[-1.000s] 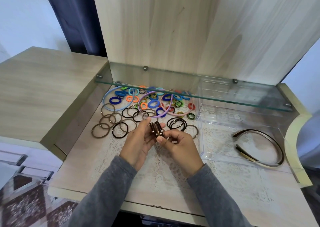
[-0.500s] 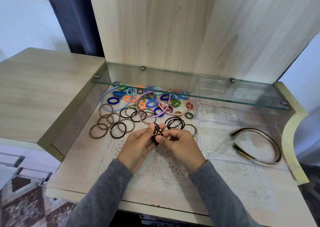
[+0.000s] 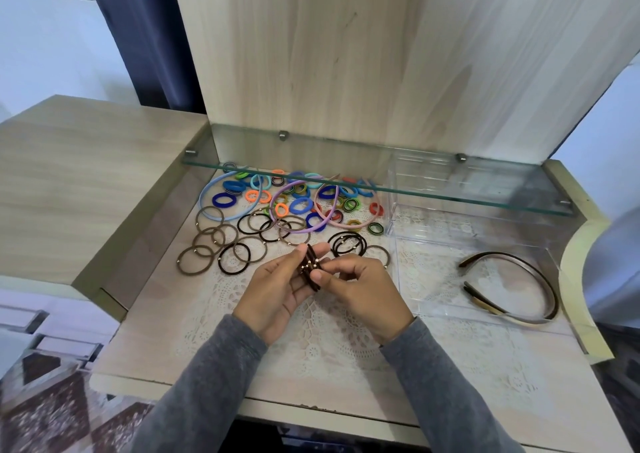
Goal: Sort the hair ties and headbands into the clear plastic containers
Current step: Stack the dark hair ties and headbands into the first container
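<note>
Head camera shows your hands meeting over the lace mat [image 3: 329, 341], just in front of the loose ties. Your left hand [image 3: 273, 296] is turned palm inward, thumb and fingers curled around a small bundle of dark hair ties [image 3: 309, 269] with gold beads. Your right hand [image 3: 360, 290] pinches the same bundle from the other side between thumb and forefinger, with the remaining fingers folded in. Both forearms, in grey sleeves [image 3: 214, 383], come in from the bottom edge.

You cannot count the ties in the bundle; your fingers cover most of it. The far edge of the coloured pile [image 3: 298, 205] lies under the glass shelf [image 3: 381, 175] and shows only through it, as does the rear clear container [image 3: 433, 189]. The near clear container [image 3: 433, 279] has walls that are hard to trace.

To your left lie brown ties [image 3: 207, 241] and black ties [image 3: 348, 243], some overlapping. A blue headband [image 3: 204, 199], a purple headband [image 3: 277, 203] and a pink headband [image 3: 346, 225] rest among the coloured ties. Two brown headbands [image 3: 540, 279] sit inside the near container, well apart from your hands.
</note>
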`<action>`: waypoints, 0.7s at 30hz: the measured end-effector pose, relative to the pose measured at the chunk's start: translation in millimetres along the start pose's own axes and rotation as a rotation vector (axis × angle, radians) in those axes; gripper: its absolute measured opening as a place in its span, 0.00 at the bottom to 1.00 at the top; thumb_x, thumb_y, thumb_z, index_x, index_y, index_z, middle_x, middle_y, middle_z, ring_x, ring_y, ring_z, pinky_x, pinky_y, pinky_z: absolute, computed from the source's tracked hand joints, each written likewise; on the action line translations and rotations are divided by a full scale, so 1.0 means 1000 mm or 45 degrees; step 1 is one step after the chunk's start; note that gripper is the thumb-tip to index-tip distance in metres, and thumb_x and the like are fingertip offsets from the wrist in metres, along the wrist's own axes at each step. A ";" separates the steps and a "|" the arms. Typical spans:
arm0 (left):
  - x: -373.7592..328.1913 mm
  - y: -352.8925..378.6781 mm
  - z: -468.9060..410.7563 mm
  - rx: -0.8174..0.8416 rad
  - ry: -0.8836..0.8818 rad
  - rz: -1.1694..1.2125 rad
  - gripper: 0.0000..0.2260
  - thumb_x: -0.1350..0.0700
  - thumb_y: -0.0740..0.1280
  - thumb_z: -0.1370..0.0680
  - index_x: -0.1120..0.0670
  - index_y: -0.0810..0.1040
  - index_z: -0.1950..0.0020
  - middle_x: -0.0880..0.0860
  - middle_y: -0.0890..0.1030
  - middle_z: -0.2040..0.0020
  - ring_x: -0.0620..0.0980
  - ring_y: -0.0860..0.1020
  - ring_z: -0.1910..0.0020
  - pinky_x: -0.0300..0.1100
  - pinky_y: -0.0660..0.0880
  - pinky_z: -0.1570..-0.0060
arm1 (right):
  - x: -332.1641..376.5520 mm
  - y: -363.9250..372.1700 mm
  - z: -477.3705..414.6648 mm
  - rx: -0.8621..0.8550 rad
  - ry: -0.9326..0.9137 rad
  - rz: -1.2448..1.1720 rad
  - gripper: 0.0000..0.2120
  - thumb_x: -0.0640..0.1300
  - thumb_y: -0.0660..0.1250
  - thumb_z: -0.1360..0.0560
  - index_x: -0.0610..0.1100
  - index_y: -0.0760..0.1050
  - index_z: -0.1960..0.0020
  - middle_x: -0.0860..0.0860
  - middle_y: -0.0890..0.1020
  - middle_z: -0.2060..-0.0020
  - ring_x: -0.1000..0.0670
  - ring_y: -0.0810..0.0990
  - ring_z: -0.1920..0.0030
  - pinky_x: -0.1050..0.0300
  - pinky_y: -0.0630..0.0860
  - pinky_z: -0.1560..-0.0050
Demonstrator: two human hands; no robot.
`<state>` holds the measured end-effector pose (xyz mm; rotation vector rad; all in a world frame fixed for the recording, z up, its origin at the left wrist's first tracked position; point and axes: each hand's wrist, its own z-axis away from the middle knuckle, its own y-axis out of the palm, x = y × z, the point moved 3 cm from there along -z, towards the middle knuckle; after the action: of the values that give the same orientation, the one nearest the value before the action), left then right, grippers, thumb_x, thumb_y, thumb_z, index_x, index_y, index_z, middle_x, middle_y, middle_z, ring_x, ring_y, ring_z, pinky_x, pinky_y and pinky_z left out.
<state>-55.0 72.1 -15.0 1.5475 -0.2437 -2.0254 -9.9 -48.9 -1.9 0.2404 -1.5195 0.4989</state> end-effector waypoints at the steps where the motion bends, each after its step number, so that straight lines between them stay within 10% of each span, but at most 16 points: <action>1: 0.000 0.001 0.000 0.003 -0.001 0.007 0.15 0.55 0.59 0.19 0.62 0.79 0.40 0.59 0.82 0.44 0.52 0.81 0.46 0.40 0.79 0.48 | 0.001 0.000 0.000 0.004 -0.006 0.004 0.06 0.40 0.74 0.30 0.51 0.83 0.61 0.53 0.80 0.64 0.52 0.70 0.68 0.60 0.71 0.65; 12: -0.022 0.019 -0.010 0.174 -0.002 0.005 0.24 0.45 0.52 0.19 0.59 0.79 0.40 0.57 0.82 0.43 0.48 0.80 0.45 0.38 0.77 0.50 | 0.019 -0.016 0.001 0.082 -0.164 0.393 0.05 0.44 0.74 0.30 0.52 0.79 0.59 0.52 0.72 0.59 0.59 0.69 0.63 0.70 0.66 0.59; 16: -0.031 0.043 -0.016 0.363 -0.115 0.081 0.24 0.45 0.56 0.23 0.60 0.82 0.42 0.58 0.82 0.42 0.49 0.81 0.45 0.38 0.79 0.49 | 0.030 -0.045 -0.002 0.010 -0.281 0.451 0.05 0.38 0.75 0.32 0.39 0.82 0.57 0.53 0.72 0.61 0.64 0.70 0.63 0.72 0.66 0.58; 21: -0.030 0.069 -0.032 0.454 -0.358 -0.015 0.12 0.49 0.67 0.30 0.56 0.84 0.59 0.54 0.83 0.52 0.50 0.82 0.51 0.43 0.77 0.46 | 0.029 -0.091 -0.003 -0.210 -0.474 0.936 0.07 0.40 0.77 0.35 0.43 0.84 0.56 0.52 0.71 0.62 0.50 0.71 0.57 0.65 0.65 0.56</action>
<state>2.8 37.5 32.1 1.4567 -0.7407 -2.2996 33.2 -122.4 40.4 -0.3960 -1.9941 0.9356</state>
